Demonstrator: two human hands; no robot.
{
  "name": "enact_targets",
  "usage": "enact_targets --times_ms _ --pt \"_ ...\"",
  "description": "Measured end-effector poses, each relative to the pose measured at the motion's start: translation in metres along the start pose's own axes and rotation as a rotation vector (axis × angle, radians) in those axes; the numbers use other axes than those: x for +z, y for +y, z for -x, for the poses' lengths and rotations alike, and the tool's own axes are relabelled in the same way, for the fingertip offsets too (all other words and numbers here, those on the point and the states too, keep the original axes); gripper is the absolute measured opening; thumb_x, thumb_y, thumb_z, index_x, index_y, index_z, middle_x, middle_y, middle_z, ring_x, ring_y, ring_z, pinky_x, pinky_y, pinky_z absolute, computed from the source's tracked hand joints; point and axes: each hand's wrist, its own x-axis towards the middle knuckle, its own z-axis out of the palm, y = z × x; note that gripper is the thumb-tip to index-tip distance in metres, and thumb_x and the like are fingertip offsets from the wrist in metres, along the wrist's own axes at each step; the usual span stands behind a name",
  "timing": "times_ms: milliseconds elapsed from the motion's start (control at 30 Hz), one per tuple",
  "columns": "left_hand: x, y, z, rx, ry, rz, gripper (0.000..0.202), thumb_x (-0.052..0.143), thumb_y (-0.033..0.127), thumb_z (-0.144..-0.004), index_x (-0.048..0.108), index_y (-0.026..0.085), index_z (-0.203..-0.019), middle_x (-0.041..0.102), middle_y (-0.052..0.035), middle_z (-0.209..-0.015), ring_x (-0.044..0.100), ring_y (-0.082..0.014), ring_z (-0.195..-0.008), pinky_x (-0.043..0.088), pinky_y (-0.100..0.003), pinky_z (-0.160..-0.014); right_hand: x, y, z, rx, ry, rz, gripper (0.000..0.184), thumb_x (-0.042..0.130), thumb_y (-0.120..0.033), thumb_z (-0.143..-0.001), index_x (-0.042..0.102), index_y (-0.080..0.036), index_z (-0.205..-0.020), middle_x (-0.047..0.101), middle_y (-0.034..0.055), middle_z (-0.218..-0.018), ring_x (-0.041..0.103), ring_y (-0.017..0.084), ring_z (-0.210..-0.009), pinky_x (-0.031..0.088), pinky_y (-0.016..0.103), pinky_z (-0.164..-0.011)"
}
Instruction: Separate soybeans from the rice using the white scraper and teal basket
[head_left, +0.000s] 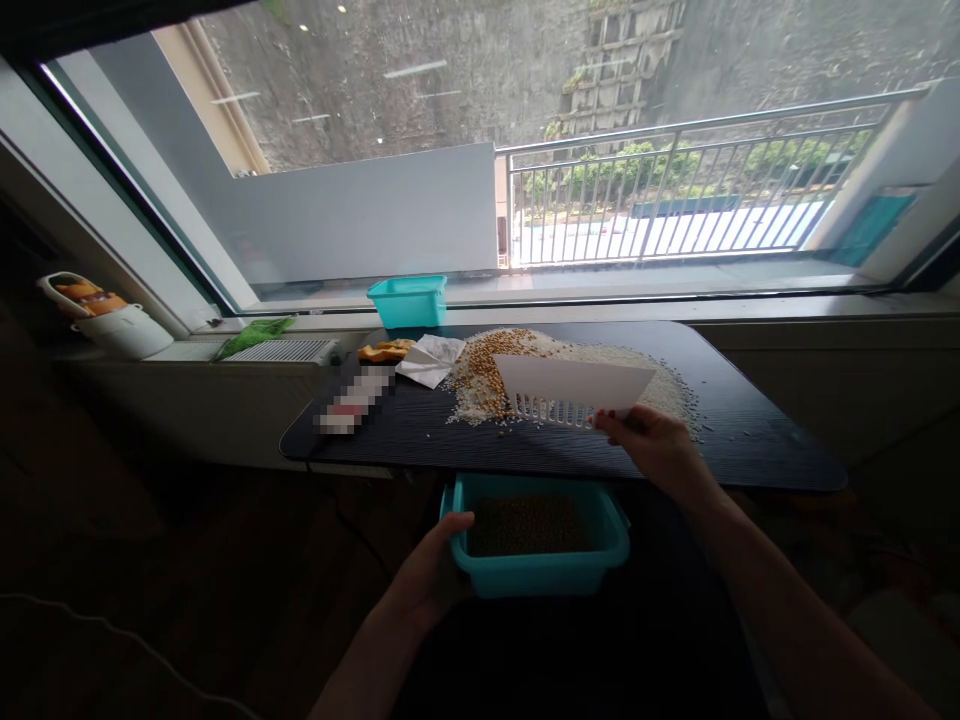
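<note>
My right hand (pixel 652 440) grips the lower right corner of a white slotted card (pixel 574 380), like a paper comb, held tilted above the table. Behind and around its slotted edge lie yellow soybeans (pixel 487 365) and white rice grains (pixel 607 357) in a spread pile. My left hand (pixel 431 565) is wrapped round the left side of a turquoise plastic bin (pixel 540 578), thumb over the rim. Small brownish-green beans or grains (pixel 529 525) cover the bin's bottom. The bin is below the table's front edge, close to my body.
On the dark table (pixel 420 445) lie a crumpled white tissue (pixel 431 360), a yellowish item (pixel 384 350) and a blurred-out packet (pixel 352 402). A second turquoise bin (pixel 411 302) stands at the back by the window. A white basket (pixel 112 320) sits on the left ledge.
</note>
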Motion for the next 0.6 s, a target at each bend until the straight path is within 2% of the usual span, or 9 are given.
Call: enact_targets --times_ms 167,433,600 --pt "-0.002 0.001 -0.001 -0.004 0.007 0.008 0.040 0.057 0.034 -0.074 0.054 0.015 -0.109 0.066 -0.0074 -0.093 0.062 -0.0223 -0.085 0.049 -0.032 -0.072 0.010 -0.007 -0.001 -0.034 -0.080 -0.005 0.030 0.061 -0.045 -0.068 0.067 -0.016 -0.069 0.060 0.0010 -0.056 0.052 0.012 -0.052 0.039 0.022 -0.049" --pt "-0.017 0.009 0.007 0.044 0.045 0.018 0.042 0.057 0.033 -0.074 0.053 0.014 -0.111 0.066 -0.0075 -0.095 0.062 -0.0227 -0.085 0.049 -0.032 -0.071 0.043 -0.012 0.000 -0.097 -0.200 -0.063 0.028 0.063 -0.045 -0.067 0.065 -0.016 -0.066 0.060 -0.0004 -0.057 0.052 0.011 -0.053 0.040 0.022 -0.049" --pt "-0.026 0.012 0.010 0.055 0.093 0.015 0.046 0.058 0.034 -0.073 0.052 0.014 -0.114 0.066 -0.0086 -0.094 0.063 -0.0241 -0.084 0.049 -0.032 -0.069 0.036 -0.014 0.009 -0.054 -0.316 -0.135 0.033 0.064 -0.048 -0.064 0.068 -0.017 -0.072 0.064 0.0020 -0.062 0.055 0.014 -0.055 0.043 0.025 -0.050"
